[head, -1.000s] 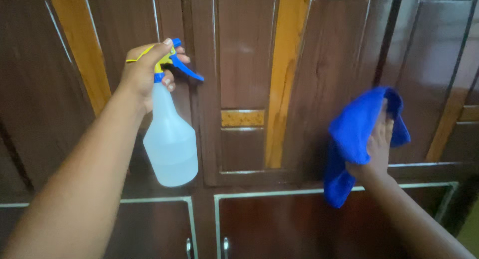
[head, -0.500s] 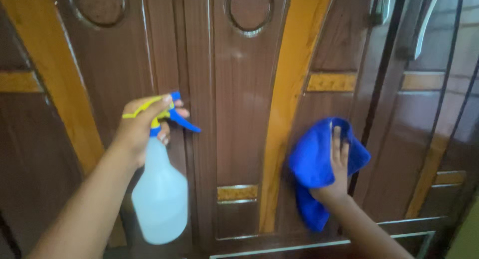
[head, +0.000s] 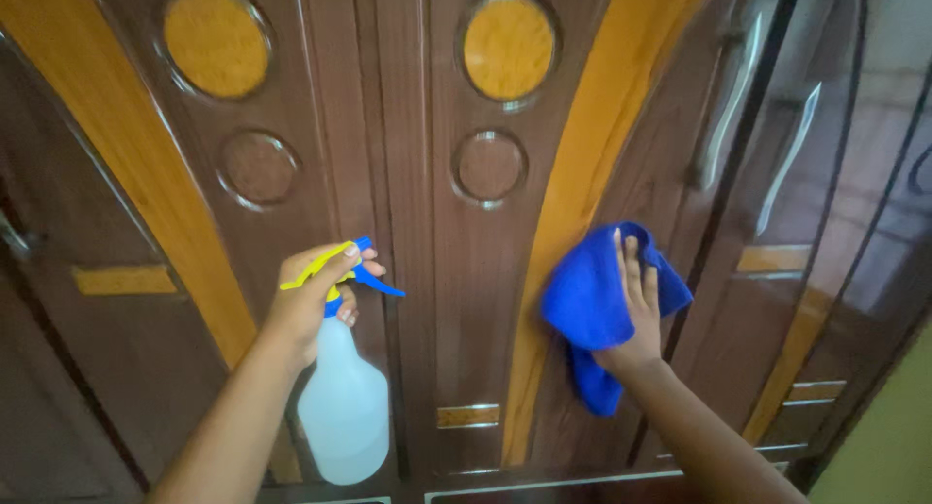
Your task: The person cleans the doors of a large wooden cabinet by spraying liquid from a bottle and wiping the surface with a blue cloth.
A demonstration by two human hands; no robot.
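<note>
My left hand (head: 313,300) grips the neck of a clear plastic spray bottle (head: 343,407) with a blue and yellow trigger head (head: 351,271), held up in front of a dark brown wooden wardrobe door (head: 437,300). My right hand (head: 631,310) presses a blue cloth (head: 587,305) flat against the door, beside a curved orange stripe (head: 582,184). The fingers lie spread over the cloth, which hangs down below the palm.
The wardrobe front carries round orange and brown inlays (head: 508,46) above the hands. A long metal handle (head: 723,106) sits on the door to the right, next to a glossy panel that mirrors it. A yellow-green wall (head: 888,446) shows at the lower right.
The view has tilted upward along the wardrobe. My right hand has slid the blue cloth up and to the left across the door. The left hand still holds the bottle upright.
</note>
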